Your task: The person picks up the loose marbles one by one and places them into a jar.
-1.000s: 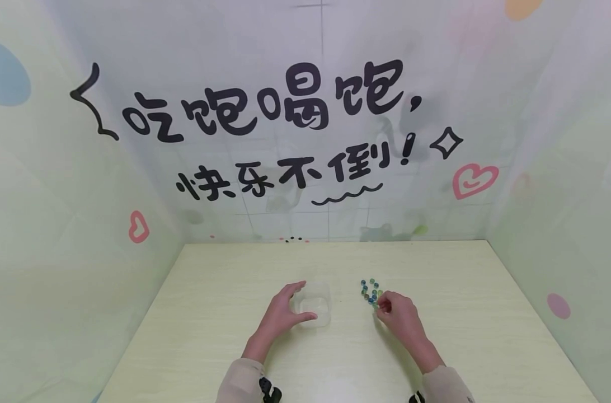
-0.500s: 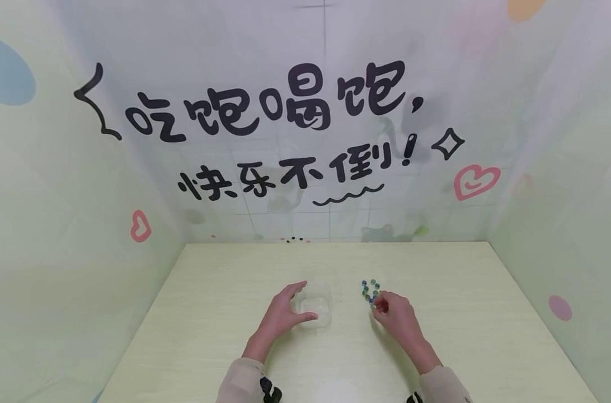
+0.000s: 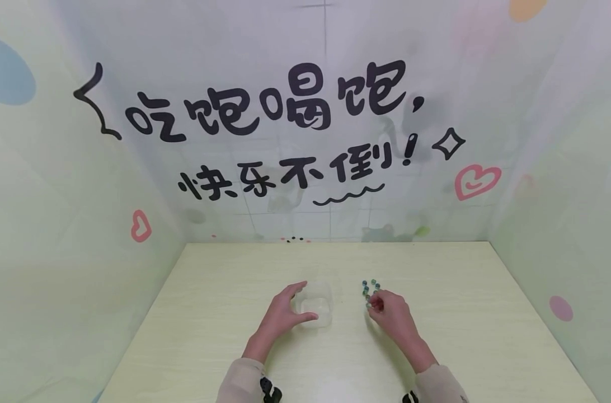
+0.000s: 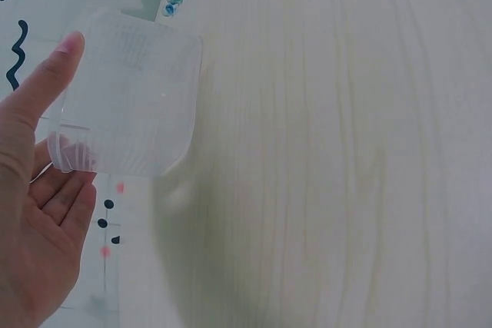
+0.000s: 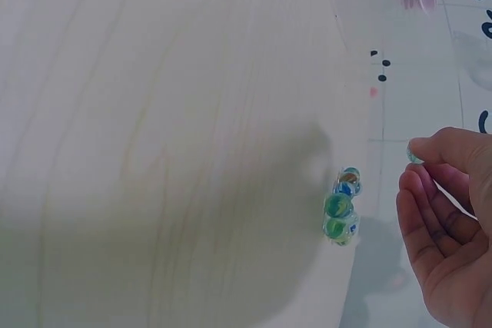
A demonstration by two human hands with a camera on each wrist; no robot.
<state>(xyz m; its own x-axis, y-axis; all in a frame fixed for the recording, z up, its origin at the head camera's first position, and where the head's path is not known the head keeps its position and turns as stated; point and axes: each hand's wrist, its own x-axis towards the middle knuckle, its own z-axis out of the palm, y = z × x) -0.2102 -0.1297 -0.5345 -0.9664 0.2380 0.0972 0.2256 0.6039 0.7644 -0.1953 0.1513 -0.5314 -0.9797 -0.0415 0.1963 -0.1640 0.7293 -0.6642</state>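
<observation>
Marbles (image 5: 338, 206) may roll away if the right hand (image 3: 393, 310), which pinches one, bumps them; the box (image 4: 138, 97) may tip if the left hand (image 3: 281, 313), holding it, pushes.

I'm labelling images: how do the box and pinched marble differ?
The box is squarish, the marble round. The box looks colourless, the marble greenish. The box is larger than the marble. The left hand holds the box; the right hand pinches the marble. Both look see-through.
</observation>
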